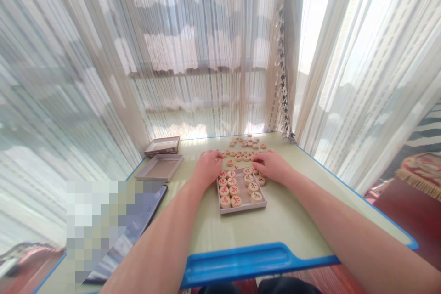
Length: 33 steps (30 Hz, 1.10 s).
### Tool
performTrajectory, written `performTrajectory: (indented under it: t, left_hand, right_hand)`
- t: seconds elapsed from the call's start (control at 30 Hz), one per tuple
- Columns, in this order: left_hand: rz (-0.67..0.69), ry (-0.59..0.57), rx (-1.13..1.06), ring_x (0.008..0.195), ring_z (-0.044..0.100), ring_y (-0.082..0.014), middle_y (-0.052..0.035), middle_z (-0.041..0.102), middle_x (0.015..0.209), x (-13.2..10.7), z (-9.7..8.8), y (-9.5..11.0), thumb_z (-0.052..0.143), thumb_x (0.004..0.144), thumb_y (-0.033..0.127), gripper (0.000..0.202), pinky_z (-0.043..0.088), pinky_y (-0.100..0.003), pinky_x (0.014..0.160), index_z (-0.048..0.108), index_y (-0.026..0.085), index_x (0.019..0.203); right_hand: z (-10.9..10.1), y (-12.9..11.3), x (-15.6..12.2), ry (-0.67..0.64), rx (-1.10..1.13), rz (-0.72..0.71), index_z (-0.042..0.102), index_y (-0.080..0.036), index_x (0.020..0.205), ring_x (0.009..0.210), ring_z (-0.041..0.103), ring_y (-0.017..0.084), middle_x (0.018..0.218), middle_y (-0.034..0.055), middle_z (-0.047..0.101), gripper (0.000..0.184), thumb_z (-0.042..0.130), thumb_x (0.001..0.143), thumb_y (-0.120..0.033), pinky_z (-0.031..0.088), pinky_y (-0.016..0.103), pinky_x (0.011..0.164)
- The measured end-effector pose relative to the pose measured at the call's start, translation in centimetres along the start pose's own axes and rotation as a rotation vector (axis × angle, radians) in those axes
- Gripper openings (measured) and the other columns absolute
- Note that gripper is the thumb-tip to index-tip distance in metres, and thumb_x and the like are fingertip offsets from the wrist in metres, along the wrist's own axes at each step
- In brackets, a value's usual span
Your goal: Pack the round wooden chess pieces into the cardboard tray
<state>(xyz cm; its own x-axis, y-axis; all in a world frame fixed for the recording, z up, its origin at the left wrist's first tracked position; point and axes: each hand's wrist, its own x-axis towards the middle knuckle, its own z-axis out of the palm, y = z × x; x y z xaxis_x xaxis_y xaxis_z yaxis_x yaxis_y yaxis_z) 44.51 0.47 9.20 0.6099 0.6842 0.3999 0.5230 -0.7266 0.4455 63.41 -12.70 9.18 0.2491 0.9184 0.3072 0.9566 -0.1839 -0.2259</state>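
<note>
A shallow grey tray [243,208] lies in the middle of a pale green table [296,220], partly filled with round wooden chess discs [228,189] marked in red and black. Several more discs [245,146] lie scattered on the table beyond it. My left hand [207,167] rests at the tray's far left corner, fingers curled down onto discs there. My right hand [274,165] sits at the tray's far right corner, fingers bent over discs by the tray's edge. What either hand grips is hidden under the fingers.
An empty grey box lid [160,167] and a brown box [162,145] lie at the left. A phone [138,220] lies at the near left. A blue groove [241,262] runs along the table's near edge. Sheer curtains [206,55] hang close behind the table.
</note>
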Motion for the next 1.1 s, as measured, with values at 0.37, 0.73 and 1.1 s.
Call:
performTrajectory:
  t: [0.37,0.73,1.1]
  left_hand:
    - [0.031,-0.018,-0.002,0.090,0.055,-0.0208,-0.0047,0.066,0.088,-0.2,-0.1,0.4,0.043,0.074,0.015,0.026,0.043,-0.033,0.084,0.067,0.020,0.081]
    - [0.062,-0.041,0.057,0.089,0.054,-0.0178,-0.0031,0.065,0.088,-0.3,0.0,0.6,0.043,0.076,0.016,0.024,0.043,-0.030,0.084,0.066,0.019,0.081]
    - [0.093,-0.079,0.109,0.092,0.052,-0.0183,-0.0029,0.065,0.090,-0.5,-0.2,0.8,0.042,0.077,0.017,0.023,0.041,-0.030,0.087,0.065,0.020,0.081]
  right_hand:
    - [-0.1,-0.1,0.2,0.018,-0.013,0.120,0.063,-0.020,0.082,0.086,0.051,0.025,0.084,0.0046,0.066,0.024,0.050,0.074,-0.039,0.038,0.037,0.079]
    - [-1.6,-4.4,-1.9,0.153,0.348,-0.150,0.059,-0.023,0.081,0.088,0.052,0.018,0.081,0.0018,0.060,0.014,0.057,0.076,-0.035,0.040,0.031,0.077]
    - [-1.1,-5.7,-2.5,-0.027,0.228,-0.136,0.064,-0.024,0.072,0.080,0.053,0.017,0.081,0.0022,0.056,0.012,0.063,0.069,-0.035,0.041,0.029,0.070]
